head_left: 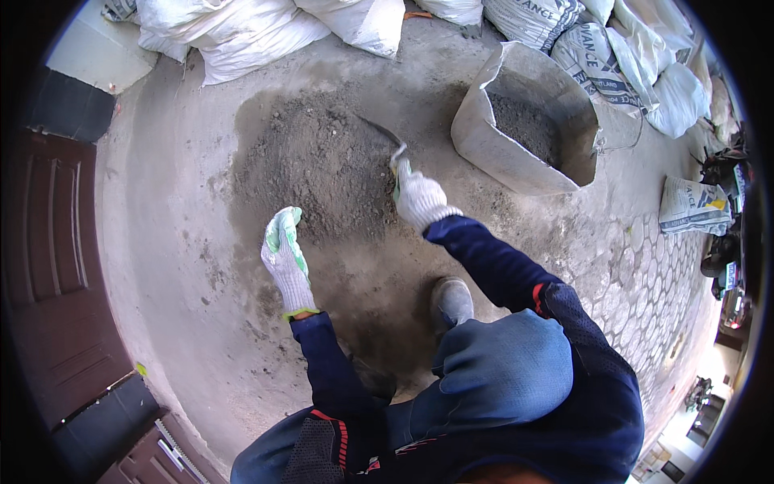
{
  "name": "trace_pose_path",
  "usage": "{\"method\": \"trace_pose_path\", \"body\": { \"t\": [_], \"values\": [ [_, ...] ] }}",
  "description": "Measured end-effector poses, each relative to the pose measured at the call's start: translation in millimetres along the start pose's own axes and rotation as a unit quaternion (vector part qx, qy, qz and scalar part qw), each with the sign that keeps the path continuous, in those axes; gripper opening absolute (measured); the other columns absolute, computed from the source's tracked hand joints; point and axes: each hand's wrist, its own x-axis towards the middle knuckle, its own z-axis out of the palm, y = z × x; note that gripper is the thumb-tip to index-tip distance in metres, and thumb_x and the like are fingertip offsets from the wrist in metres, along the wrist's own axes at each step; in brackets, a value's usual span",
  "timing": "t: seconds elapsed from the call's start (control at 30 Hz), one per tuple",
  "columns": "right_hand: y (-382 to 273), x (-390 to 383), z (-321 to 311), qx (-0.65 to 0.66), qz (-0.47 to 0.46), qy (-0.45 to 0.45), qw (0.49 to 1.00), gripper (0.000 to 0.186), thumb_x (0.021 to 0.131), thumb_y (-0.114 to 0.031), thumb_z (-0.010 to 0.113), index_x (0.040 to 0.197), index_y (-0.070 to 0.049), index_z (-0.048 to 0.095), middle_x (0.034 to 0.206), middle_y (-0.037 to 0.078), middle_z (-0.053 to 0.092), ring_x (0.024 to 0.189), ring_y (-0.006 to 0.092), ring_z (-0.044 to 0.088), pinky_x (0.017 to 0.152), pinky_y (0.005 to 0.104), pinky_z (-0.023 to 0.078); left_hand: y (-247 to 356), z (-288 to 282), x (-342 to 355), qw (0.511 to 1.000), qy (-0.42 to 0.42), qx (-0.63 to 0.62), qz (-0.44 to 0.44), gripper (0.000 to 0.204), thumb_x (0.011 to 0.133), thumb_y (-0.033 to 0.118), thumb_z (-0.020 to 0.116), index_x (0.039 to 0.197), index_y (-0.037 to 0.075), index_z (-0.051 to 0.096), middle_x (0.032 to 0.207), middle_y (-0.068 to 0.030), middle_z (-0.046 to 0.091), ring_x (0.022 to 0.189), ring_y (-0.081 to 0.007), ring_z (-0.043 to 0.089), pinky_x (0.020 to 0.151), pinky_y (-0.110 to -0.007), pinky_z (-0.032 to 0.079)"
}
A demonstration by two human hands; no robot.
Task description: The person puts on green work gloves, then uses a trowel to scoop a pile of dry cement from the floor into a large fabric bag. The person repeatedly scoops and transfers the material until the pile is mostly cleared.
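Observation:
My right hand (pixel 421 198), in a white knit glove with green on the palm side, is closed around the handle of a trowel (pixel 382 131). The trowel's thin blade appears nearly edge-on, over the right side of a heap of grey sandy material (pixel 310 157) on the ground. Left of the heap's near edge, my left hand (pixel 286 252) is raised in a matching glove. Its fingers are loosely bent and close together, and nothing shows in them. Right of the trowel stands a square-mouthed whitish container (pixel 516 157) with dark grey material (pixel 524 125) inside.
Stuffed white sacks (pixel 250 36) line the far side, with printed bags (pixel 597 64) behind the container. Another bag (pixel 695 206) stands at the right beside hexagonal paving (pixel 637 274). A brown panelled door (pixel 56 250) is at the left. My shoe (pixel 451 300) is near the heap.

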Motion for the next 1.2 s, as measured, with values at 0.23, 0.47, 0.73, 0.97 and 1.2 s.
{"method": "trace_pose_path", "body": {
  "t": [0.23, 0.47, 0.73, 0.97, 1.2],
  "values": [
    [33.8, -89.4, -75.5, 0.525, 0.254, -0.131, 0.801, 0.044, 0.099, -0.024, 0.064, 0.137, -0.006, 0.053, 0.086, 0.008, 0.068, 0.055, 0.0155, 0.064, 0.047, 0.0320, 0.053, -17.0, 1.0, 19.2, 0.994, 0.075, -0.031, 0.075, 0.030, 0.102, 0.015, 0.068, 0.126, -0.004, 0.069, 0.120, -0.0125, 0.074, 0.110, -0.0189, 0.069, 0.099, -0.032, 0.053],
    [82.1, -148.5, -113.0, 0.433, 0.377, -0.146, 0.806, 0.033, 0.101, -0.020, 0.060, 0.130, -0.005, 0.058, 0.081, 0.005, 0.062, 0.049, 0.0119, 0.057, 0.039, 0.0289, 0.046, -30.9, -16.1, 18.2, 0.987, 0.138, -0.012, 0.078, 0.033, 0.103, 0.013, 0.066, 0.133, -0.003, 0.065, 0.131, -0.0114, 0.069, 0.118, -0.0184, 0.065, 0.104, -0.032, 0.052],
    [-19.6, -52.7, -52.7, 0.404, 0.177, -0.208, 0.873, 0.032, 0.103, -0.037, 0.059, 0.121, -0.010, 0.063, 0.076, 0.003, 0.063, 0.054, 0.0138, 0.059, 0.047, 0.0321, 0.053, -6.0, -14.1, 9.9, 0.987, 0.141, -0.014, 0.070, 0.037, 0.104, 0.020, 0.060, 0.134, -0.002, 0.064, 0.134, -0.0164, 0.068, 0.125, -0.0289, 0.064, 0.112, -0.042, 0.045],
    [-35.6, 2.3, -26.9, 0.456, 0.182, -0.274, 0.827, 0.031, 0.101, -0.041, 0.062, 0.104, -0.010, 0.065, 0.077, 0.002, 0.066, 0.056, 0.0144, 0.062, 0.049, 0.0338, 0.054, 17.1, -10.2, 4.0, 0.986, 0.126, -0.024, 0.103, 0.043, 0.105, 0.024, 0.059, 0.138, -0.002, 0.060, 0.138, -0.0177, 0.066, 0.130, -0.0311, 0.062, 0.115, -0.045, 0.042],
    [-29.2, -27.2, -108.3, 0.485, 0.175, -0.270, 0.813, 0.027, 0.100, -0.032, 0.068, 0.112, -0.008, 0.068, 0.074, 0.001, 0.065, 0.051, 0.0097, 0.057, 0.043, 0.0267, 0.046, 22.0, -3.7, 6.7, 0.984, 0.129, -0.072, 0.099, 0.044, 0.103, 0.026, 0.061, 0.138, -0.002, 0.061, 0.138, -0.0178, 0.067, 0.130, -0.0316, 0.062, 0.115, -0.046, 0.041]
  ]
}}
